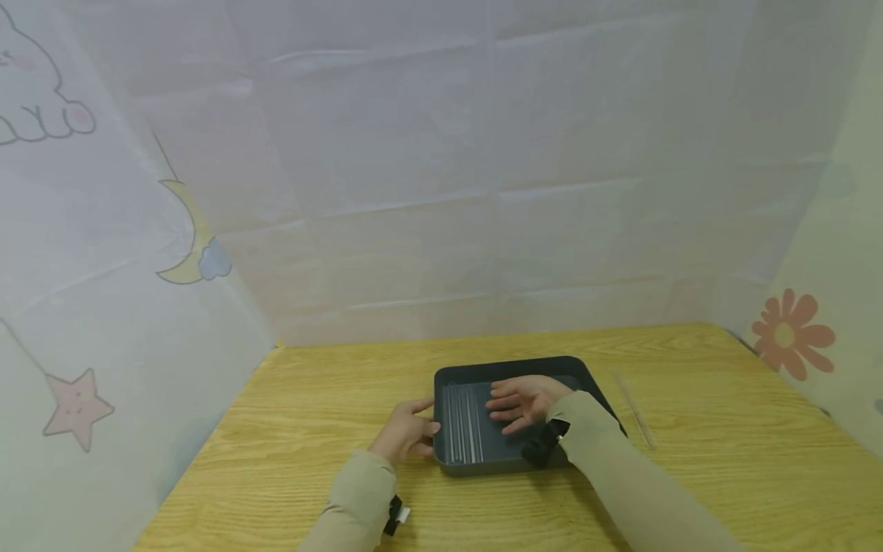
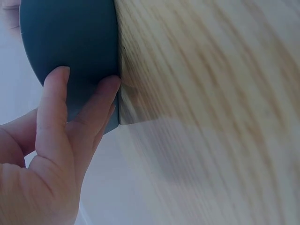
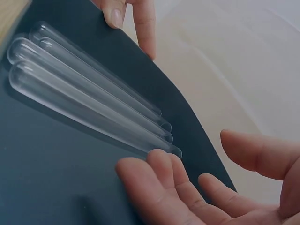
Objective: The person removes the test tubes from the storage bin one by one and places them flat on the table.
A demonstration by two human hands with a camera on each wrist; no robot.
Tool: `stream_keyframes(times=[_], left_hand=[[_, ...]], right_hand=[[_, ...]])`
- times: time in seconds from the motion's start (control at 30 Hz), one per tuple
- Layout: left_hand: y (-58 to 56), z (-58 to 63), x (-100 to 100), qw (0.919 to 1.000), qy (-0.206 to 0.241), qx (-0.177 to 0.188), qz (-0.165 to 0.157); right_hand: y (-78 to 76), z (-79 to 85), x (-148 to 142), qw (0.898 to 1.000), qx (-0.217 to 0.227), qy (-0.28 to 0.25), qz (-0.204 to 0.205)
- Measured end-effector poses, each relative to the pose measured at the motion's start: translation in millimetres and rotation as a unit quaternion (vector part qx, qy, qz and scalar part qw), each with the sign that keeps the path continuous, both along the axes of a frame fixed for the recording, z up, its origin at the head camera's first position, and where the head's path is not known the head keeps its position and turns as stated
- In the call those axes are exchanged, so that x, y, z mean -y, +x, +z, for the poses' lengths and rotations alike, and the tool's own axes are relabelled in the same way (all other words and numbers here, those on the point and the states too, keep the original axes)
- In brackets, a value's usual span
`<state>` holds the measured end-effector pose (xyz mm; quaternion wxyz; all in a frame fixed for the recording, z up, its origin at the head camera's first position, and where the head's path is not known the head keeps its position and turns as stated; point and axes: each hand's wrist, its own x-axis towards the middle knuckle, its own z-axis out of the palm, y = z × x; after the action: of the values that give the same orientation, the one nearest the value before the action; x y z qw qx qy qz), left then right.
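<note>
Only the right wrist view is clearly showing tubes (image 3: 79,103); left hand (image 1: 402,432), straight-fingered, is touching tray (image 1: 483,466); right hand (image 1: 530,396) is hovering, fingers apart

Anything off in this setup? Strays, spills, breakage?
One possible stray: a slender clear piece lies on the table, right of the tray in the head view, while clear tubes lie side by side inside it. Looks left out, though it may be deliberate. No spill or breakage visible.

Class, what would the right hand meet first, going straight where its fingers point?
The right hand would probably meet the nearest clear tube in the dark tray, though depth is unclear.
</note>
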<state>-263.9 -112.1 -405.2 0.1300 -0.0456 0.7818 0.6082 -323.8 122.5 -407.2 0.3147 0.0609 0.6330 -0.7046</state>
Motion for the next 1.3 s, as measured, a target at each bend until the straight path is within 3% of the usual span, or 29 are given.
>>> stream_keyframes(times=[0.3,0.7,1.3], left_hand=[[0.9,0.9,0.8,1.0000,0.006,0.000,0.005],[3.1,3.5,0.7,0.9999,0.012,0.000,-0.003],[1.7,2.7,1.4,0.9999,0.003,-0.003,-0.013]], right_hand=[[-4.6,4.6,14.8,1.000,0.023,0.011,-0.005],[-12.9,-5.6,24.3,0.999,0.049,0.015,-0.014],[-16.0,-1.9,35.4,0.992,0.000,0.122,0.027]])
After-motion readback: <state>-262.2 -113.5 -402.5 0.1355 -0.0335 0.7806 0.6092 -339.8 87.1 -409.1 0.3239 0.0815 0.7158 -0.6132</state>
